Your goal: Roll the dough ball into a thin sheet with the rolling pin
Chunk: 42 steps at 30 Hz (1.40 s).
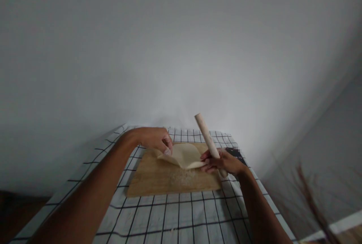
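Note:
A flat sheet of dough is partly lifted off a wooden board, its near edge raised and curving. At its left edge, my left hand is closed in a pinch on the dough. My right hand holds a wooden rolling pin, which tilts up and away to the left. The fingertips of that same hand touch the right edge of the dough. Loose flour lies scattered on the board just in front of the sheet.
Under the board is a white tablecloth with black grid lines. A dark flat object with pale marks lies on the cloth beyond my right hand. Behind the table rises a plain wall. Blurred thin brown stems stand at the right.

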{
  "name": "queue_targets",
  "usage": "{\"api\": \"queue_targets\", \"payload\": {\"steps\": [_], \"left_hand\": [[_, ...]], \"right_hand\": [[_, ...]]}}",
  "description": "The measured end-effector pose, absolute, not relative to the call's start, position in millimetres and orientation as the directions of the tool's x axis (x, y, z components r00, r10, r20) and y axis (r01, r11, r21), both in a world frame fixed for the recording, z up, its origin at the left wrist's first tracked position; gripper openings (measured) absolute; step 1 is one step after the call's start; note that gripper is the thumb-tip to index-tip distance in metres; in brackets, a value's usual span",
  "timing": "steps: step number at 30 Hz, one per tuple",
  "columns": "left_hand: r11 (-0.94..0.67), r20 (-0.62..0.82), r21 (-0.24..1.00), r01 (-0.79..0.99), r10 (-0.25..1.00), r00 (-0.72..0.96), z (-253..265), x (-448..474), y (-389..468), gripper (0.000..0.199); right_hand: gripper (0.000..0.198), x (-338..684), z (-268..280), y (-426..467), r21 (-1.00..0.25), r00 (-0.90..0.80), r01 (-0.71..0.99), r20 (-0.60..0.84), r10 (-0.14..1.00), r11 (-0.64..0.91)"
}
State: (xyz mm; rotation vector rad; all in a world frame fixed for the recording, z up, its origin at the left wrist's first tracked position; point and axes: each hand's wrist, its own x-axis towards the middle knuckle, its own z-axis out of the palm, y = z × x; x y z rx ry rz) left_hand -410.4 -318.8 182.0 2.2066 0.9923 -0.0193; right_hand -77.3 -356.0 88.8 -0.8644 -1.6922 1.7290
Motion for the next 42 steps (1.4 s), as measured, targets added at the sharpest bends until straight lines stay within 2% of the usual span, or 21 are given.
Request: {"api": "queue_targets", "payload": {"steps": [2,4,6,10,14,18,21,26,29,32,39,42], "left_hand": [[-0.454,-0.312,0.625,0.635,0.6,0.736,177,-410,-316,0.03],[-0.443,-0.285,0.647,0.621,0.615,0.735,170,-409,-310,0.034],[-0.427,-0.234,0.612,0.666,0.706,0.668,160,-409,-300,0.035],[-0.312,-0.185,0.44,0.842,0.886,0.425,127,-410,-281,0.031],[-0.234,-0.249,0.387,0.892,0.905,0.345,101,-410,-273,0.031],[-0.273,-0.247,0.354,0.895,0.895,0.371,96,-404,-273,0.025],[-0.315,-0.236,0.363,0.877,0.879,0.414,99,-399,-274,0.022],[-0.298,-0.253,0.413,0.86,0.87,0.423,101,-393,-277,0.041],[-0.312,-0.271,0.442,0.841,0.847,0.457,99,-392,-275,0.032],[-0.331,-0.224,0.468,0.819,0.852,0.473,98,-392,-273,0.034],[-0.327,-0.153,0.551,0.767,0.865,0.479,95,-391,-273,0.06],[-0.343,-0.078,0.557,0.756,0.885,0.459,89,-390,-270,0.054]], "right_hand": [[0.045,-76,89,-359,-0.991,-0.705,0.107,-0.132,0.697,-0.079],[0.048,-78,92,-362,-0.987,-0.708,0.147,-0.154,0.69,-0.069],[0.046,-80,94,-362,-0.988,-0.647,0.157,-0.115,0.754,-0.016],[0.042,-84,91,-355,-0.978,-0.408,0.16,0.059,0.911,0.134],[0.038,-84,77,-342,-0.922,-0.203,0.294,0.198,0.959,0.253],[0.036,-82,64,-334,-0.881,-0.174,0.396,0.204,0.964,0.258],[0.036,-82,59,-333,-0.879,-0.191,0.408,0.182,0.965,0.247],[0.035,-85,57,-333,-0.875,-0.2,0.415,0.177,0.964,0.247],[0.034,-86,55,-333,-0.874,-0.206,0.419,0.171,0.964,0.244],[0.033,-87,54,-332,-0.871,-0.204,0.426,0.169,0.964,0.243],[0.034,-86,55,-333,-0.867,-0.207,0.44,0.155,0.966,0.233],[0.035,-87,56,-334,-0.862,-0.207,0.449,0.155,0.966,0.234]]}}
